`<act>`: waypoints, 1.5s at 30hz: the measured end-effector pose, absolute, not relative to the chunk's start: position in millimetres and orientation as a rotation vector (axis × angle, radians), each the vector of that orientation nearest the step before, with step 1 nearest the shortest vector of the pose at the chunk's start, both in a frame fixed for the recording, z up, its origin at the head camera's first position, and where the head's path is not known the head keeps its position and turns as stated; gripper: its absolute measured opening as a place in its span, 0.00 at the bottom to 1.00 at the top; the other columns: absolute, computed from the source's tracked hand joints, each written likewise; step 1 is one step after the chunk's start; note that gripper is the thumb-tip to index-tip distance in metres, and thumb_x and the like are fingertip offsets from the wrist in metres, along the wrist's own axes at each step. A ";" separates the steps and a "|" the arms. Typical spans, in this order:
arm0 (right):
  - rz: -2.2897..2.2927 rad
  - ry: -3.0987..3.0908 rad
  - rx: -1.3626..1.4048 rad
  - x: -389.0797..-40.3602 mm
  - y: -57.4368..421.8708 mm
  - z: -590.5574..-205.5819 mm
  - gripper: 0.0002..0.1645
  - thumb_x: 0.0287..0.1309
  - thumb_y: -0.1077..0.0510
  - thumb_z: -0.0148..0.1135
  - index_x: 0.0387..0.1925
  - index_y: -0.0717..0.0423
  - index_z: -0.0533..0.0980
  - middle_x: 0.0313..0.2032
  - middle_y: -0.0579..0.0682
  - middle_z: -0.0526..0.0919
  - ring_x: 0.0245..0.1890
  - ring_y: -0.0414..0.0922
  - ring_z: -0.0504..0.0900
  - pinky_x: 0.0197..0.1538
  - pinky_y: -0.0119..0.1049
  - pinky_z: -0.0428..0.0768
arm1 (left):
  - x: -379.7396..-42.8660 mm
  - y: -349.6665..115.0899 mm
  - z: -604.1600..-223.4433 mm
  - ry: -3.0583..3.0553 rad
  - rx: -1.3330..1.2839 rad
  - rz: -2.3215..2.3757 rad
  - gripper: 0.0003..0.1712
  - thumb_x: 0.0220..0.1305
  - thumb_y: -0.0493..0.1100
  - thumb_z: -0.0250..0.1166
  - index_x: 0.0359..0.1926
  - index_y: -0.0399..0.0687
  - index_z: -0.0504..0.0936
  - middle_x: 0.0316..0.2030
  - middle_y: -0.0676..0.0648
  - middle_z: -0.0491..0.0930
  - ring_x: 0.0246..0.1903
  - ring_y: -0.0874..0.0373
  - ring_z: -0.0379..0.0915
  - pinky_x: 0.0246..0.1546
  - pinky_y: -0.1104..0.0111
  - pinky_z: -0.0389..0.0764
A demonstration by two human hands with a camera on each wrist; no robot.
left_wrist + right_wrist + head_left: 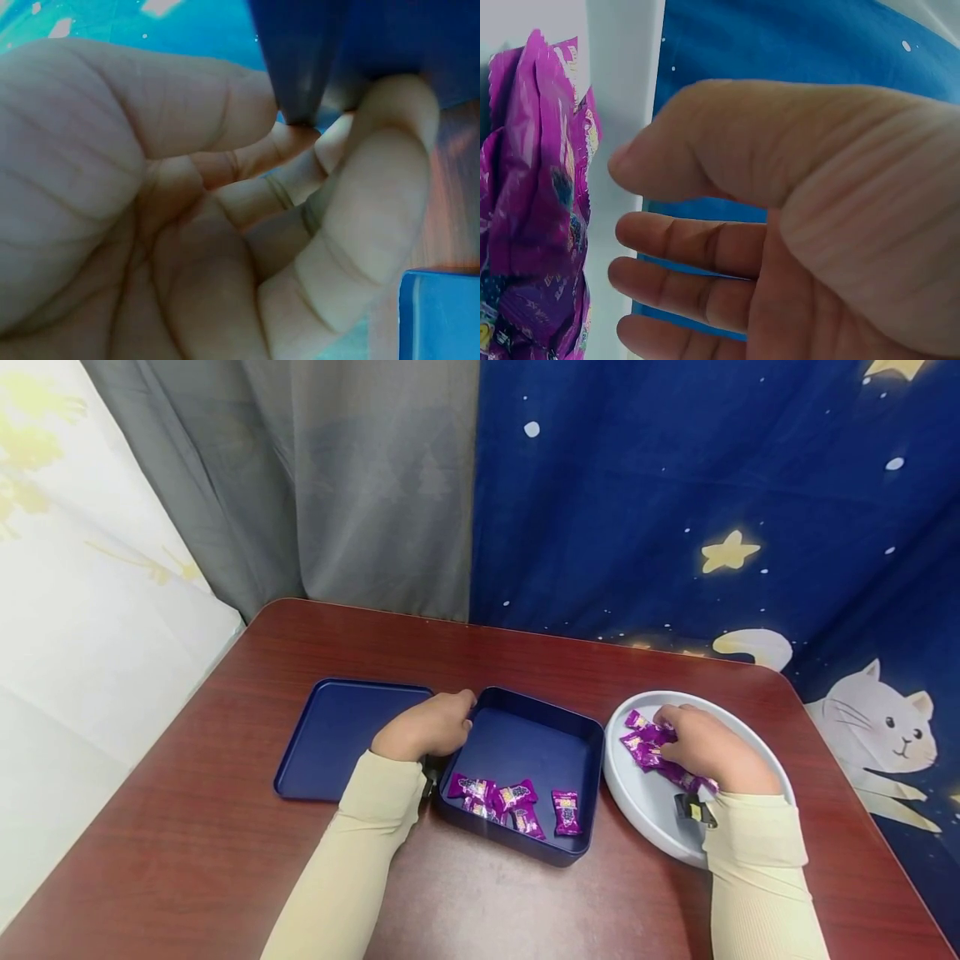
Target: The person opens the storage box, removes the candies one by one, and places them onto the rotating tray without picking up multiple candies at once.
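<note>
My left hand (431, 727) pinches the left wall of a dark blue rectangular box (532, 739) between thumb and fingers. In the left wrist view the thumb and fingertips lie on either side of the box's corner (300, 60). Several purple-wrapped candies (513, 795) lie at the near side of the box, with a single candy (566, 812) apart at the right. Over the round white plate (645, 806), my right hand (712, 745) hovers by a heap of purple candies (637, 750). Its thumb and fingers are spread just short of the wrappers (536, 195), holding nothing.
A shallow dark blue rectangular lid (341, 739) lies flat left of the box, partly behind the left hand. The plate stands close against the box's right side. Behind the reddish-brown table (247, 827) hang grey and blue curtains (600, 510).
</note>
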State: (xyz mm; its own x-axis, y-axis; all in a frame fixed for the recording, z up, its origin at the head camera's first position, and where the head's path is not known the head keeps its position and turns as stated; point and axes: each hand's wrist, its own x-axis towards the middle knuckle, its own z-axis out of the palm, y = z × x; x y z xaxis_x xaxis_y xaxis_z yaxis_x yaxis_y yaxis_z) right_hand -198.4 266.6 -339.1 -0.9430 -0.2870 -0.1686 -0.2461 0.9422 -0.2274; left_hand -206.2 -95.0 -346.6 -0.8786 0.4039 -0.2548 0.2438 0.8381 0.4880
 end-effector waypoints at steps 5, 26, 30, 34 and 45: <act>-0.285 2.898 -0.386 -197.3 265.4 -338.1 0.31 0.46 0.60 0.68 0.53 0.67 0.72 0.45 0.67 0.78 0.45 0.60 0.75 0.54 0.61 0.71 | -206.1 -95.7 -345.7 2.665 0.488 0.655 0.21 0.68 0.40 0.50 0.60 0.36 0.66 0.52 0.39 0.76 0.48 0.51 0.72 0.53 0.53 0.75; -0.354 2.906 -0.511 -187.5 244.0 -318.5 0.34 0.47 0.60 0.68 0.57 0.64 0.70 0.51 0.66 0.77 0.53 0.62 0.72 0.57 0.62 0.68 | -206.1 -95.8 -345.2 2.659 0.505 0.641 0.22 0.68 0.40 0.50 0.61 0.36 0.66 0.53 0.39 0.75 0.50 0.51 0.72 0.54 0.53 0.74; -0.354 2.899 -0.572 -185.7 229.3 -312.7 0.33 0.47 0.59 0.68 0.57 0.62 0.71 0.52 0.64 0.77 0.54 0.60 0.72 0.56 0.61 0.70 | -206.4 -95.8 -345.5 2.659 0.506 0.644 0.23 0.68 0.40 0.50 0.61 0.36 0.66 0.53 0.39 0.75 0.50 0.51 0.72 0.54 0.53 0.74; -0.324 2.885 -0.614 -187.2 213.2 -308.4 0.31 0.48 0.60 0.66 0.56 0.61 0.71 0.51 0.63 0.78 0.49 0.57 0.75 0.54 0.58 0.73 | -207.2 -96.6 -345.7 2.660 0.489 0.642 0.22 0.68 0.40 0.50 0.61 0.36 0.66 0.53 0.39 0.75 0.50 0.51 0.72 0.54 0.54 0.74; -0.238 2.839 -0.820 -186.7 158.0 -302.1 0.28 0.50 0.59 0.65 0.54 0.61 0.73 0.49 0.57 0.78 0.48 0.51 0.75 0.52 0.50 0.77 | -206.8 -95.5 -345.7 2.653 0.493 0.650 0.22 0.68 0.40 0.50 0.61 0.36 0.65 0.54 0.39 0.75 0.50 0.51 0.71 0.54 0.54 0.74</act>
